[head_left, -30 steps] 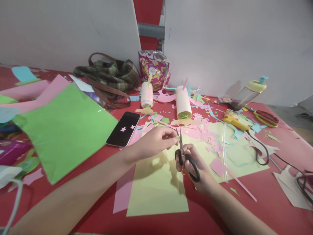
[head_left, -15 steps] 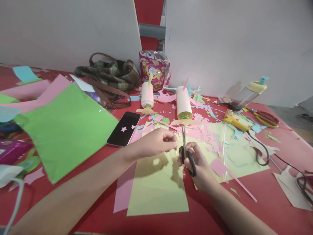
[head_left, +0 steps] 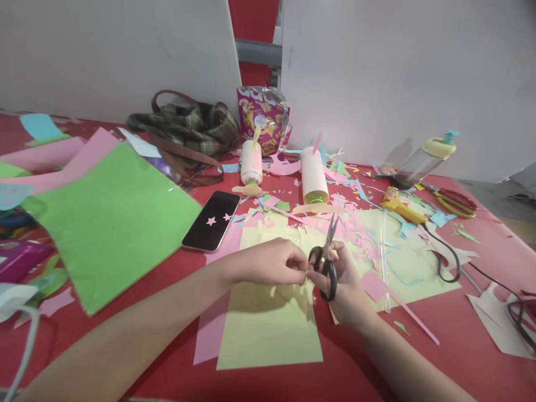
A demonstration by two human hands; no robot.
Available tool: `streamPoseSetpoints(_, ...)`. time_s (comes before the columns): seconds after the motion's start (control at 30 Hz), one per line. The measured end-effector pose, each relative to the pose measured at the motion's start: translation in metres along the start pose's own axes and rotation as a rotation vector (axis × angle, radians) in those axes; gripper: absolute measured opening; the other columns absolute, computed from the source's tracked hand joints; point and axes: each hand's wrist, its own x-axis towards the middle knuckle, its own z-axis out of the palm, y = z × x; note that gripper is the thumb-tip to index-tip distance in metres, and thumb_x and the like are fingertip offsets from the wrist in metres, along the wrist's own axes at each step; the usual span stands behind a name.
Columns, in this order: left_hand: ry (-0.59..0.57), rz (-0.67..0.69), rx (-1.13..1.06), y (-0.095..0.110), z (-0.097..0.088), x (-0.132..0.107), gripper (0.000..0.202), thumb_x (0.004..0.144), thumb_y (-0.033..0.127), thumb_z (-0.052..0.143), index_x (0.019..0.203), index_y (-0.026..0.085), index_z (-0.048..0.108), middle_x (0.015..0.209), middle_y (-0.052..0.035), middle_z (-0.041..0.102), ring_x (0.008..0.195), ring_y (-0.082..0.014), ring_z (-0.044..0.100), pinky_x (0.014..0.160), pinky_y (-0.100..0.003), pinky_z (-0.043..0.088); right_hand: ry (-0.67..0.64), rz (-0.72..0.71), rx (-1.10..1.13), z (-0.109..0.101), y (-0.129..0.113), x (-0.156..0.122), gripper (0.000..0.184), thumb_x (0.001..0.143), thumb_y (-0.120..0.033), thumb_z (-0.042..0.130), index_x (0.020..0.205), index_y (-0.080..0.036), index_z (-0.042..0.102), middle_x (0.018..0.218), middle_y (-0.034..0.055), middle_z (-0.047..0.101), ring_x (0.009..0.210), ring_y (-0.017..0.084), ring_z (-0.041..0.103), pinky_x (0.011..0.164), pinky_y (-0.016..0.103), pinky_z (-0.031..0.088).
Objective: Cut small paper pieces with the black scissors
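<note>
My right hand (head_left: 348, 290) holds black-handled scissors (head_left: 327, 254), their blades pointing up and away from me, slightly parted at the tips. Close by on the left, my left hand (head_left: 278, 262) has its thumb and fingers pinched together, and its fingertips meet those of my right hand below the scissor handle. Whatever lies between them is too small to make out. Both hands are above a sheet of pale yellow paper (head_left: 268, 340), which overlaps a pink sheet (head_left: 209, 335). Two small pink paper stars (head_left: 210, 221) rest on a dark phone (head_left: 205, 231) to the left.
Two white cylinders (head_left: 314, 173) with paper pieces attached lie behind the hands among paper scraps (head_left: 364, 234). A yellow glue gun (head_left: 404, 209), pliers (head_left: 454, 202) and a clear bottle (head_left: 422, 162) are at right. Green sheets (head_left: 121, 223), a plaid bag (head_left: 188, 125) and a snack bag (head_left: 263, 120) lie left and behind.
My left hand has come down and right to meet my right fingertips. The scissors have tilted, their tips swinging to the right.
</note>
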Motion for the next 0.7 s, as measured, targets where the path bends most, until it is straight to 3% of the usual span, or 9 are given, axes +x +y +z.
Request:
streamPoseSetpoints(0.27, 0.049, 0.007, 0.026, -0.0010, -0.0022, 0.0009, 0.013, 0.064, 0.019, 0.041, 0.059, 0.015, 0.052, 0.055, 0.0024, 0.046, 0.049, -0.0072, 0.038, 0.042, -0.018, 0.025, 0.024, -0.027, -0.013, -0.0003, 0.0000, -0.0003, 0.033, 0.063, -0.012, 0.062, 0.077, -0.025, 0.035, 0.073, -0.0050, 0.047, 0.058, 0.008, 0.046, 0.052, 0.020, 0.034)
streamPoseSetpoints(0.47, 0.063, 0.004, 0.035, -0.0045, -0.0028, 0.0025, 0.017, 0.070, 0.024, 0.039, 0.067, 0.016, 0.053, 0.060, 0.0024, 0.047, 0.051, -0.0073, 0.038, 0.045, -0.018, 0.027, 0.115, -0.065, -0.057, -0.0023, 0.0005, 0.0008, 0.033, 0.063, -0.011, 0.060, 0.079, -0.025, 0.035, 0.072, -0.0049, 0.048, 0.057, 0.009, 0.046, 0.048, 0.019, 0.035)
streamPoseSetpoints(0.7, 0.042, 0.089, 0.031, -0.0016, -0.0014, 0.0008, 0.020, 0.073, 0.029, 0.042, 0.070, 0.015, 0.055, 0.062, 0.0013, 0.050, 0.054, -0.0079, 0.041, 0.048, -0.019, 0.029, 0.114, -0.067, -0.060, -0.0037, 0.0011, 0.0012, 0.035, 0.062, -0.015, 0.062, 0.081, -0.027, 0.036, 0.075, -0.0037, 0.048, 0.059, 0.010, 0.048, 0.049, 0.022, 0.040)
